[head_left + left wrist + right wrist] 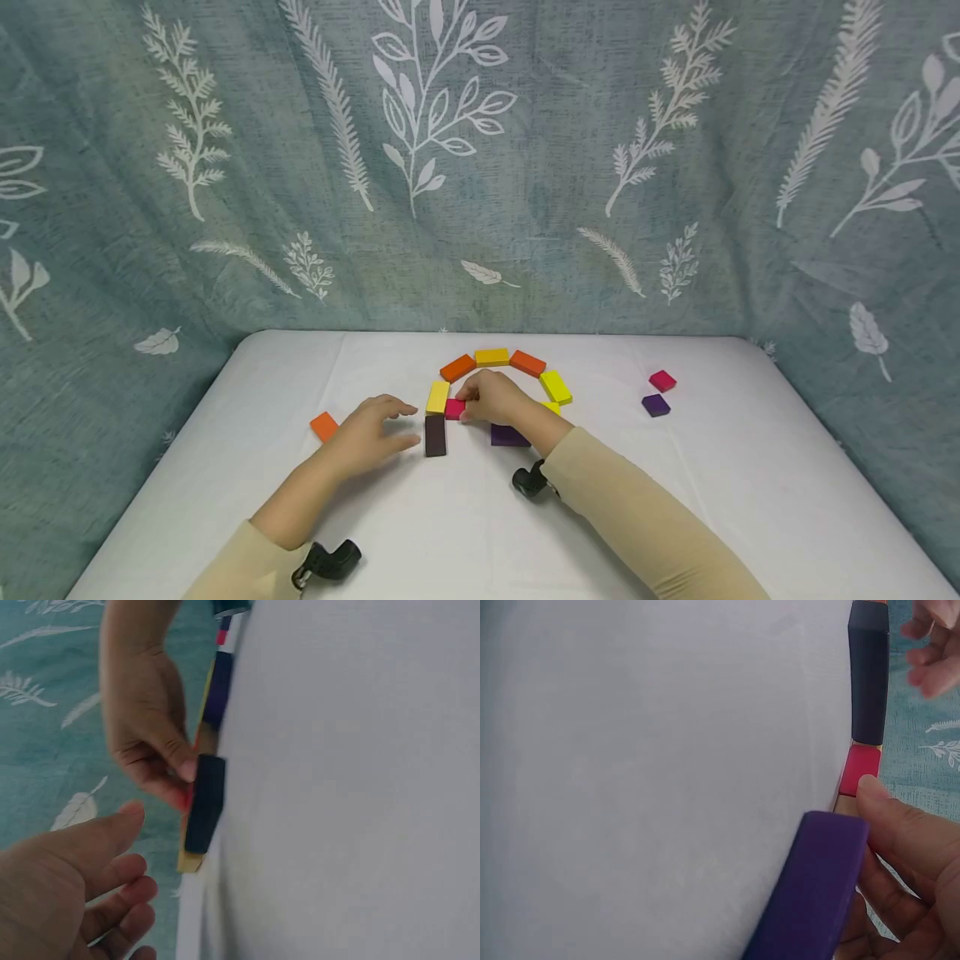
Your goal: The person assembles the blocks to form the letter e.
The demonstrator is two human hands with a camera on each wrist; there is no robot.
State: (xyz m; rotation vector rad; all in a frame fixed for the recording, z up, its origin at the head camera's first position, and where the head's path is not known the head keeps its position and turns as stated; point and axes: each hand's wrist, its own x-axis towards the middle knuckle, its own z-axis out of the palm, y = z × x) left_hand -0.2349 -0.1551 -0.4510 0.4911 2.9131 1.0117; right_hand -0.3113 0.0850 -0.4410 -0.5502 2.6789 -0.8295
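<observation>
My right hand [495, 398] pinches a small red block [454, 409] between thumb and fingers, against the right side of a yellow block [438, 397]. Just in front of that yellow block lies a dark block [435, 436], nearly black. From there an arc of orange and yellow blocks [492, 357] curves round the back to the right. A purple block [510, 436] lies partly under my right wrist, and the forearm hides part of another yellow block [552, 407]. Left of the dark block, my left hand [369, 437] hovers with fingers apart, holding nothing.
An orange block [324, 427] lies behind my left wrist, partly covered. Over on the right side of the white table [750, 500] are a red block [662, 381] and a dark purple block [656, 406]. A patterned green-blue curtain [540, 167] hangs behind.
</observation>
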